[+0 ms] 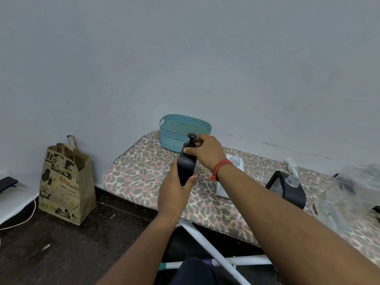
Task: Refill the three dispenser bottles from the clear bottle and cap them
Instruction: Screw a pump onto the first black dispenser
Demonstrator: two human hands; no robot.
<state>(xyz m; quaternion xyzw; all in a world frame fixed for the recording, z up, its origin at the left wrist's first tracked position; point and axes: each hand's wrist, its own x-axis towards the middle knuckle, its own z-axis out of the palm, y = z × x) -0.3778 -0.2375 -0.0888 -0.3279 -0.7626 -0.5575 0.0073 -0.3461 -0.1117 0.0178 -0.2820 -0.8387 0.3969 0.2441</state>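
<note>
Black dispenser bottle point(186, 165) held above the bench point(144, 171), both hands gripping.
Bottle's long axis ran near upright, top tipped slightly away and to the right, black pump head point(192, 138) uppermost. Body matte black, flat-sided, no label seen. Left hand point(174, 188) wrapped the lower body; right hand point(205, 150) pinched the pump collar at the neck. Bottle sat in front of the teal basket point(181, 130), over the leopard-print cover. Paper bag point(65, 184) on the floor read "bigbasket" and "TATA"; smaller print unreadable.
</note>
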